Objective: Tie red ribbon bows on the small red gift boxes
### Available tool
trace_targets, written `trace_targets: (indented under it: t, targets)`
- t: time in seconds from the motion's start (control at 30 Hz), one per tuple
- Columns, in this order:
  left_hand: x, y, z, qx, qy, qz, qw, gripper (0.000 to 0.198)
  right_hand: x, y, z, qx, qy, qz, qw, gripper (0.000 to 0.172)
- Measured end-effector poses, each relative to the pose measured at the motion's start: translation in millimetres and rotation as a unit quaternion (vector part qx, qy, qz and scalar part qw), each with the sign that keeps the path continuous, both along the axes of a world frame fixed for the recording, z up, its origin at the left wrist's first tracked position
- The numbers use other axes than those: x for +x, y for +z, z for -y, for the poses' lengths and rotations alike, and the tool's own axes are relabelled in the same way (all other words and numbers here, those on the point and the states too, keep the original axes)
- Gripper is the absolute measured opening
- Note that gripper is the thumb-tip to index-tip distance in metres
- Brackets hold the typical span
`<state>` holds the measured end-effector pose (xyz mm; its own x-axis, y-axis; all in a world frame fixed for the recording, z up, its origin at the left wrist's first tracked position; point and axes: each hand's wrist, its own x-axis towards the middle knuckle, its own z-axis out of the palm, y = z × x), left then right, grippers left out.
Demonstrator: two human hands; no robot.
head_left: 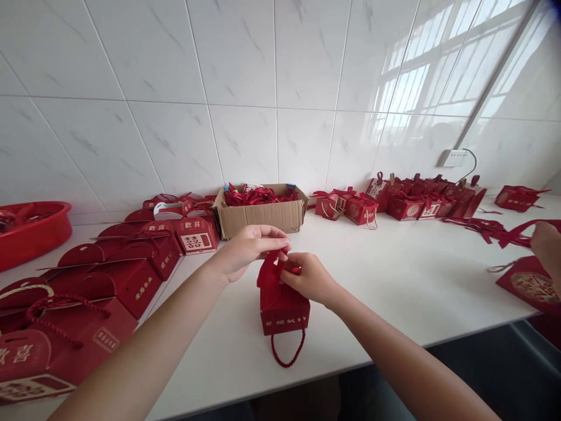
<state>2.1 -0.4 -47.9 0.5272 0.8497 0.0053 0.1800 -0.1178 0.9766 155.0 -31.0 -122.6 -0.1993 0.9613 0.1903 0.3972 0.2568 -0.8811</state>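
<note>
A small red gift box (284,301) stands on the white table in front of me, its rope handle (288,363) hanging down on the near side and gold characters along its front. At its top, my left hand (248,250) pinches a red ribbon (280,257) from the left and above. My right hand (310,278) comes from the right, its fingers closed on the same ribbon at the box's upper flap. The fingers partly cover the ribbon, so how it is looped cannot be made out.
Larger red boxes (135,280) line the left side, near a red basin (35,234). A cardboard box (263,217) of red ribbons stands by the wall. Several small red boxes (405,207) sit back right. Another person's hand (547,251) holds ribbons (495,231) near a box (530,283).
</note>
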Motion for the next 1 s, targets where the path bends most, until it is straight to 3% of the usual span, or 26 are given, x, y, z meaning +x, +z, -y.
trace_targets:
  t: [0.13,0.23,0.3,0.4,0.43,0.5,0.6,0.7,0.83,1.0]
  targets:
    - [8.2,-5.1,-4.2,-0.001,0.008,0.057,0.998,0.036,1.5,-0.8,5.0,-0.018,0.041,-0.048,0.998,0.015]
    - [11.7,-9.0,-13.9,0.006,-0.012,0.028,1.000,0.055,1.0,-1.8,6.0,-0.024,0.025,-0.060,0.998,0.022]
    - [9.9,-13.3,-20.6,0.050,0.019,-0.012,0.999,0.062,0.3,-3.3,5.5,-0.016,0.012,-0.052,0.998,0.027]
    - [-1.8,-21.9,-22.1,0.135,0.110,-0.069,0.982,0.051,0.6,-5.4,4.9,-0.026,0.016,-0.053,0.998,0.031]
    - [-7.3,-25.1,-19.6,0.146,0.110,-0.089,0.979,0.047,1.0,-5.9,4.8,-0.031,0.019,-0.056,0.998,0.032]
    - [-17.8,-31.4,-11.8,0.131,0.048,-0.132,0.981,0.041,2.0,-7.0,4.6,-0.036,0.028,-0.060,0.997,0.033]
    - [-26.2,-40.6,-1.1,0.090,-0.016,-0.160,0.983,0.046,2.5,-9.0,4.0,-0.023,0.029,-0.054,0.998,0.032]
    - [-25.6,-49.4,1.1,0.067,-0.005,-0.135,0.989,0.047,1.4,-11.2,3.5,0.004,0.006,-0.040,0.999,0.028]
    - [-23.9,-59.4,-0.9,0.059,0.013,-0.102,0.993,0.031,-0.7,-13.8,4.6,0.024,-0.007,-0.075,0.997,0.013]
    - [-25.3,-68.9,2.2,0.081,0.035,-0.049,0.995,0.018,-3.3,-15.5,8.0,0.016,-0.014,-0.130,0.991,0.019]
